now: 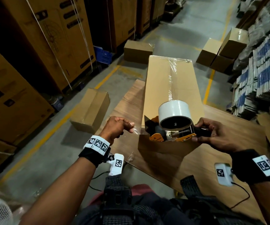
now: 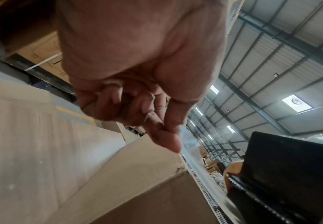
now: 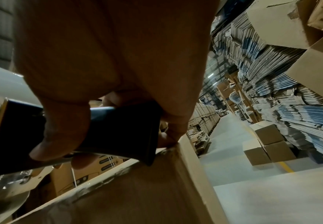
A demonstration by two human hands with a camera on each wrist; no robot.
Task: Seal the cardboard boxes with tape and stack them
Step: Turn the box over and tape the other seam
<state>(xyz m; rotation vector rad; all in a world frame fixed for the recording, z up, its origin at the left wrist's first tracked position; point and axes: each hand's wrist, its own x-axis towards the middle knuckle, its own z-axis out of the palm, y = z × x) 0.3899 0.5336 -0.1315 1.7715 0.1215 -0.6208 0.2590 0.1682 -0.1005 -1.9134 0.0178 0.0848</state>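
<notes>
A long cardboard box [image 1: 171, 88] lies on the wooden table [image 1: 225, 127], its top seam covered by clear tape running away from me. My right hand [image 1: 212, 133] grips the black handle [image 3: 118, 130] of an orange tape dispenser [image 1: 168, 132] carrying a white tape roll [image 1: 174, 111], held at the box's near end. My left hand [image 1: 119, 127] pinches the free end of the clear tape [image 1: 137, 129] between thumb and forefinger, just left of the dispenser. In the left wrist view the tape strip [image 2: 191, 153] stretches from my fingers [image 2: 168, 141] along the box edge [image 2: 137, 174] to the dispenser [image 2: 283, 174].
Smaller sealed boxes sit on the floor: one at left [image 1: 90, 111], one beyond [image 1: 138, 51], several stacked at right [image 1: 221, 51]. Tall strapped cartons [image 1: 49, 38] line the left. Flat cardboard piles [image 1: 260, 62] rise at right. Yellow floor lines [image 1: 209, 85] mark the aisle.
</notes>
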